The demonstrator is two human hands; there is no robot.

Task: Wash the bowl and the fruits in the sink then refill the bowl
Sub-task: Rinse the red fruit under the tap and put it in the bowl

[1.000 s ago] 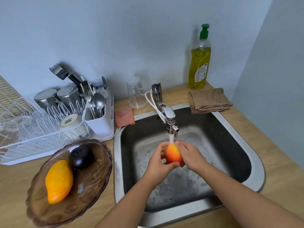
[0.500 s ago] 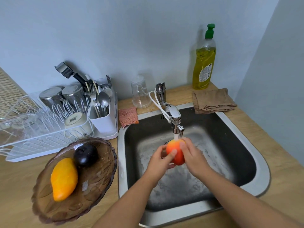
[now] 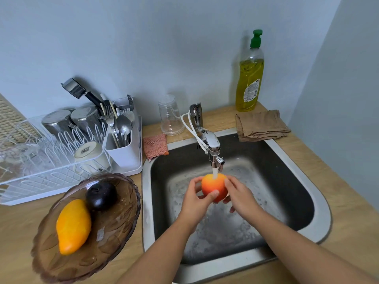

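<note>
Over the middle of the sink (image 3: 320,203), the left hand (image 3: 194,203) and right hand (image 3: 242,196) cup a red-orange fruit (image 3: 213,188) between curled fingers, directly under the faucet (image 3: 212,143) stream. On the counter beside the sink's left edge, the brown glass bowl (image 3: 114,240) holds 2 fruits: a yellow mango (image 3: 72,226) and a dark plum (image 3: 101,195), touching.

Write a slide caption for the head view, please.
Both hands rinse a red-orange fruit under the running tap.
</note>
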